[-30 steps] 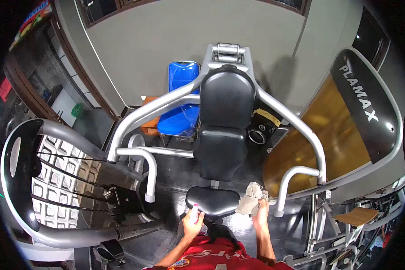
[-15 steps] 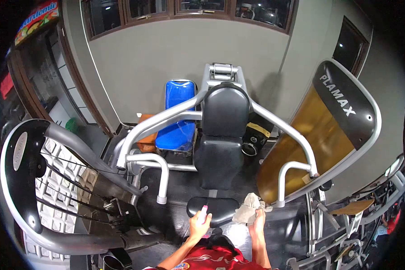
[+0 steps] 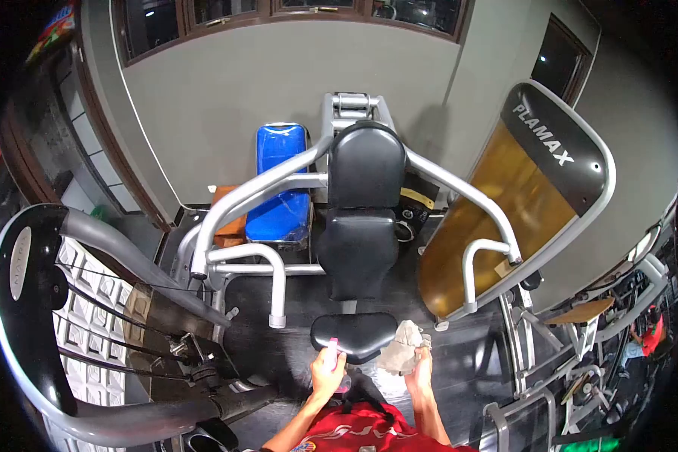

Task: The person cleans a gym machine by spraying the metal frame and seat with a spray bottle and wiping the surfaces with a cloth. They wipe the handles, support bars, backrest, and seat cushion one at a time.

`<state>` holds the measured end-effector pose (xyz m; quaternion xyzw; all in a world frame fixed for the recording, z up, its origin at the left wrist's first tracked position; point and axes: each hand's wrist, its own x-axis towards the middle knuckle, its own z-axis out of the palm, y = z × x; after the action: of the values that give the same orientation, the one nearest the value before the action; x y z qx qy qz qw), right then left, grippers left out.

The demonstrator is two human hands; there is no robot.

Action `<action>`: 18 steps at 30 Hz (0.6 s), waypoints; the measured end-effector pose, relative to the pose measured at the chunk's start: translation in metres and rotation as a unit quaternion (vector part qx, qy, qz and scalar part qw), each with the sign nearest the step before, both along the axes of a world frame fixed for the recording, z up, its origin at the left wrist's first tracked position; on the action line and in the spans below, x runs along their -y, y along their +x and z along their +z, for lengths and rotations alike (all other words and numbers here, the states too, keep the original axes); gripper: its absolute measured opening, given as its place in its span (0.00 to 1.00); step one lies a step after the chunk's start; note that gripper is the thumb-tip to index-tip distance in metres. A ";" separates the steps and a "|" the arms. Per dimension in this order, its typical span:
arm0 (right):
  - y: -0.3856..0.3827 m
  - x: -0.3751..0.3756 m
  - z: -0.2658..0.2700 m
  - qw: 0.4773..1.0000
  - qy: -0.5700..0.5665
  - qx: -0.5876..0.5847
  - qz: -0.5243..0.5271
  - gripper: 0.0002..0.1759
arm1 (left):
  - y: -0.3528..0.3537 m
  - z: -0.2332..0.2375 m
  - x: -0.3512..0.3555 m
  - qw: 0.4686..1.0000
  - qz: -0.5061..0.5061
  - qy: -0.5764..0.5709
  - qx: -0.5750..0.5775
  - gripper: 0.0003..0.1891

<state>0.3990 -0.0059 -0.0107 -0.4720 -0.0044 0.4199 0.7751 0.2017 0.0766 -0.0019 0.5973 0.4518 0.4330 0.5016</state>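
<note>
My left hand (image 3: 326, 377) is closed around a small spray bottle (image 3: 332, 346) with a pink and white top; pink also shows below my fingers. In my right hand (image 3: 421, 375) is a crumpled beige cloth (image 3: 401, 348), gripped at its right side and hanging loosely. Both hands are low in the view, in front of a shoulder press machine. Its black seat pad (image 3: 354, 334) lies just beyond my left hand, apart from it. Behind that rises the black backrest (image 3: 366, 167), with a silver handle (image 3: 278, 290) on the left and another (image 3: 470, 279) on the right.
A tall PLAMAX weight-stack cover (image 3: 516, 196) stands at right. To the left is a cable machine (image 3: 30, 301) with a thick grey frame. A blue padded bench (image 3: 281, 188) sits near the wall. A person in red (image 3: 650, 335) is at far right.
The view has shifted, so the machine appears a little further left and higher. Both hands still hold the bottle and the cloth, close to the seat.
</note>
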 end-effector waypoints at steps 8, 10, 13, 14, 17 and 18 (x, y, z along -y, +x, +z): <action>0.011 -0.042 0.011 0.996 0.046 -0.073 -0.004 0.23 | 0.009 0.006 -0.032 0.999 -0.043 0.003 0.033 0.03; 0.018 -0.056 0.015 0.995 0.044 -0.094 0.006 0.22 | 0.014 0.008 -0.047 0.998 -0.047 -0.004 0.052 0.03; 0.034 -0.087 0.002 0.998 0.035 -0.044 0.004 0.23 | 0.026 0.012 -0.073 0.996 -0.049 -0.054 0.057 0.04; 0.043 -0.098 -0.002 0.999 0.018 -0.047 0.004 0.25 | 0.029 0.013 -0.079 0.996 -0.046 -0.057 0.053 0.04; 0.070 -0.154 -0.016 0.998 -0.018 0.063 0.002 0.27 | 0.040 0.019 -0.108 0.997 -0.074 -0.029 0.004 0.04; 0.083 -0.177 -0.023 0.991 -0.035 0.128 -0.003 0.26 | 0.043 0.022 -0.115 0.996 -0.082 -0.028 -0.009 0.04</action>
<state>0.4818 0.1706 -0.0338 -0.5489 -0.0872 0.3532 0.7526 0.2449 0.1912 0.0200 0.6219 0.4177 0.3723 0.5478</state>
